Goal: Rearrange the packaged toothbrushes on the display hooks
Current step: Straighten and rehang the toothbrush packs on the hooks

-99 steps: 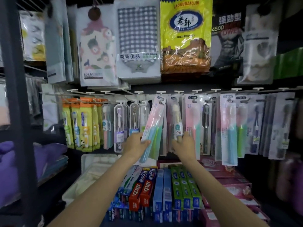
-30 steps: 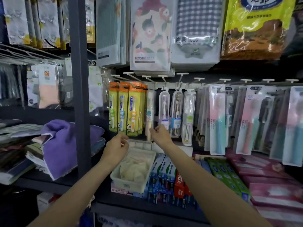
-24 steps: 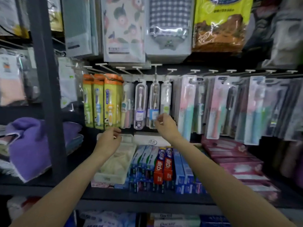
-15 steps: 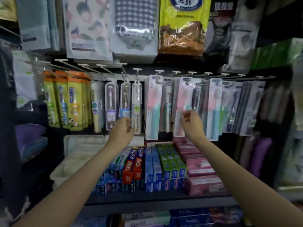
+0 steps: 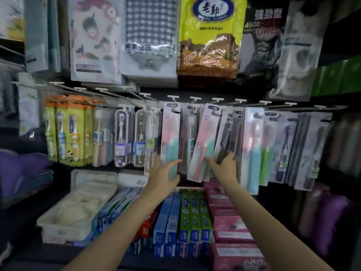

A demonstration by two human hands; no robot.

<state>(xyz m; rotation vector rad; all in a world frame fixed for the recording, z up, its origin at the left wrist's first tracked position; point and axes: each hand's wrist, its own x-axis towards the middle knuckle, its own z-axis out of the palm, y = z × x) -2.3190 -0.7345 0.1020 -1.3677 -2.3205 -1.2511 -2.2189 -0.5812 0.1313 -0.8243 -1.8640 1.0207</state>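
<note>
Packaged toothbrushes hang in a row from white display hooks [image 5: 172, 97]. My left hand [image 5: 163, 174] has its fingers spread and touches the bottom of a pink-and-teal toothbrush pack [image 5: 170, 137] that hangs straight. My right hand [image 5: 224, 167] is at the neighbouring hooks. Its index finger lies across a second pink pack [image 5: 204, 141], which is swung with its bottom to the left. Its other fingers curl on the lower part of a dark toothbrush pack [image 5: 224, 133] just behind.
Clear tube-cased brushes [image 5: 122, 137] and orange-green children's packs [image 5: 75, 132] hang to the left, more blister packs [image 5: 254, 149] to the right. Below, a shelf holds toothpaste boxes [image 5: 192, 218], pink boxes [image 5: 228, 227] and a white basket [image 5: 58, 225]. Bagged towels [image 5: 150, 36] hang above.
Both hands moved right along the row. My left hand left the clear tube cases for the pink-and-teal pack. My right hand dropped lower onto the packs, and one pink pack now hangs tilted.
</note>
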